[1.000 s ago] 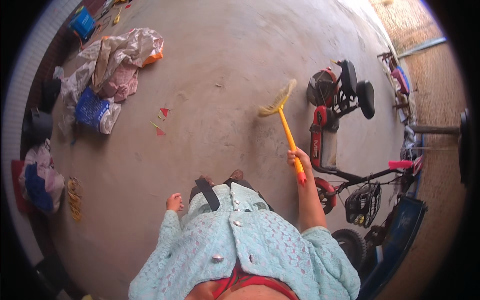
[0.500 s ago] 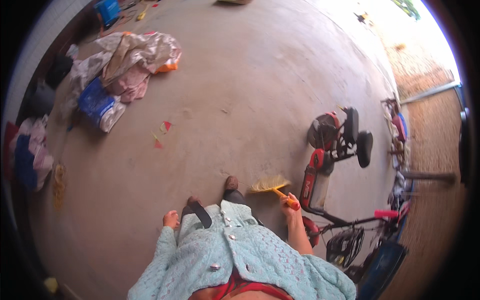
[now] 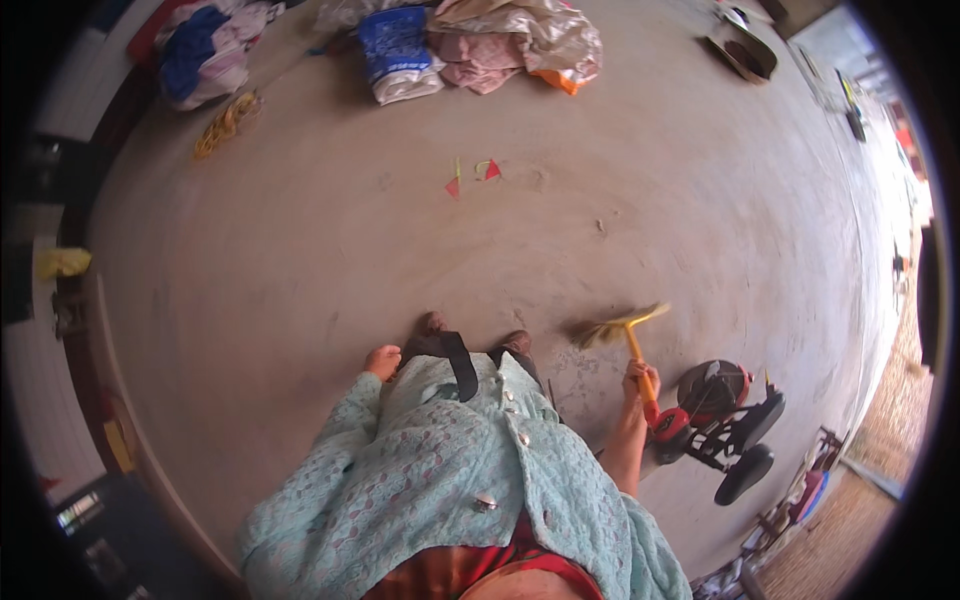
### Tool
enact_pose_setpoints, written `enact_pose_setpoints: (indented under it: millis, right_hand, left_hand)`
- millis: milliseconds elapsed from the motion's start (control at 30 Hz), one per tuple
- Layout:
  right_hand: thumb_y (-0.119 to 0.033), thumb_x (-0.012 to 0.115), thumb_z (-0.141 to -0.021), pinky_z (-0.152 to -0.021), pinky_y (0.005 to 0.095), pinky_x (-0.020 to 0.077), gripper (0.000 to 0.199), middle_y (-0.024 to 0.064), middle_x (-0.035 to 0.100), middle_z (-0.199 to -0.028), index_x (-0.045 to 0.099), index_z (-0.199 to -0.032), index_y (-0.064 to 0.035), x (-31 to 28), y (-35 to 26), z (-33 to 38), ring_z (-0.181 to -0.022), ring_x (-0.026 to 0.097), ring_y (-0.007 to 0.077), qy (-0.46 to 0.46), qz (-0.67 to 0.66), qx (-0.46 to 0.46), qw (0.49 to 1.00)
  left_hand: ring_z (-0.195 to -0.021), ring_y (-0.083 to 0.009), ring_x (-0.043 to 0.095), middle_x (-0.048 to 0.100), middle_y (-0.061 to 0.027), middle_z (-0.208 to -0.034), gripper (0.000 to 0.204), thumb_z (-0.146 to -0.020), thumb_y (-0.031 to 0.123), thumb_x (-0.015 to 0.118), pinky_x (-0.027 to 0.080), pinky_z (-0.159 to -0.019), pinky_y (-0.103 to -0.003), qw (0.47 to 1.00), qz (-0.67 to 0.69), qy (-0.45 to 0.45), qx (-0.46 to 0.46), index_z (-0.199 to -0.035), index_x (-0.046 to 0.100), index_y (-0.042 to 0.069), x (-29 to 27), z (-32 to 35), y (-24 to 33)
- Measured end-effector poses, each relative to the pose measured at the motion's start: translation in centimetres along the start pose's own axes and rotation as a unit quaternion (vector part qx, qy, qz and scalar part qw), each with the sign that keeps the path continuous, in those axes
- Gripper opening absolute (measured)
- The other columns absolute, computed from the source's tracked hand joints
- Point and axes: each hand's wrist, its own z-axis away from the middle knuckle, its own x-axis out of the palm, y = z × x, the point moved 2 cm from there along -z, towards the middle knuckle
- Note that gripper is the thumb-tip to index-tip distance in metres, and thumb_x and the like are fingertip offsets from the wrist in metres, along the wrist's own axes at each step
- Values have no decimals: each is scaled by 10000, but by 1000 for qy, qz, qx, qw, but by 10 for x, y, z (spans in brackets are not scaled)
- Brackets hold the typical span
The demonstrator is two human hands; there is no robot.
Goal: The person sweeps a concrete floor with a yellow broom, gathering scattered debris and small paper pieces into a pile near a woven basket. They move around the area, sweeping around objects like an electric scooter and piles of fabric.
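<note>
My right hand [image 3: 641, 380] is wrapped round the yellow-orange handle of a hand broom [image 3: 634, 343]. The broom's head, with pale bristles, is ahead of the hand, low over the concrete floor; whether it touches is unclear. Beside my left hip hangs my left hand [image 3: 383, 362], fingers loosely curled, with nothing visible in it. A black strap [image 3: 460, 366] dangles in front of my light green lace jacket [image 3: 440, 440]. Two small red-and-yellow scraps [image 3: 453, 187] lie on the floor ahead.
Close by on the right stands a red and black scooter [image 3: 715, 410] with black seats. Crumpled sacks [image 3: 520, 40] and a blue bag [image 3: 394, 45] lie at the far side. Left of them are a cloth bundle [image 3: 205, 55] and yellow cord [image 3: 228, 124]. A dustpan-like object [image 3: 742, 52] lies far right.
My view has turned left, so the sacks and scraps now sit further right in it. The right hand has swung the broom, its head now pointing further ahead. The left hand still hangs.
</note>
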Motion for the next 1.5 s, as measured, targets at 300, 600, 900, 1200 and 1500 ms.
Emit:
enact_pose_setpoints:
  millis: [300, 600, 900, 1200, 1500]
  right_hand:
    - [34, 435, -712, -434, 214, 401, 258, 74, 443, -709, 368, -920, -101, 92, 118, -19, -509, 427, 108, 46, 356, 19, 933]
    - [74, 388, -722, -380, 178, 324, 575, 77, 380, -727, 310, -1199, -239, 105, 248, -4, -480, 355, 84, 31, 300, 313, 900]
    - [31, 409, -761, -402, 175, 321, 290, 19, 343, -641, 329, -993, -125, -2, 332, -64, -493, 358, 79, 64, 297, 535, 788]
    - [45, 440, -733, -332, 169, 309, 297, 38, 390, -613, 336, -959, -117, 1, 134, -27, -431, 356, 74, 184, 440, 242, 845]
    - [53, 398, -696, -349, 205, 359, 162, 80, 420, -581, 338, -790, -64, 75, 26, -35, -422, 400, 117, 184, 539, 30, 821]
  left_hand:
    - [-460, -154, 527, 533, -53, -687, 245, -734, 165, 491, 429, -383, -288, 988, 111, 95, -41, -957, 531, 72, -29, 17, -66]
    - [-486, -191, 540, 522, -79, -696, 266, -735, 170, 476, 433, -378, -311, 968, 193, 102, -123, -977, 519, 70, -49, 41, -116]
    - [-496, -191, 542, 530, -89, -731, 306, -735, 140, 466, 453, -402, -311, 972, 182, 111, -96, -1027, 490, 49, -66, 50, -106]
    - [-512, -184, 542, 533, -76, -738, 338, -718, 150, 478, 451, -415, -304, 978, 157, 88, -105, -1041, 486, 51, -45, 44, -87]
    - [-516, -166, 535, 533, -59, -723, 314, -730, 156, 480, 446, -419, -292, 990, 106, 84, -38, -1029, 498, 62, -21, 40, -27]
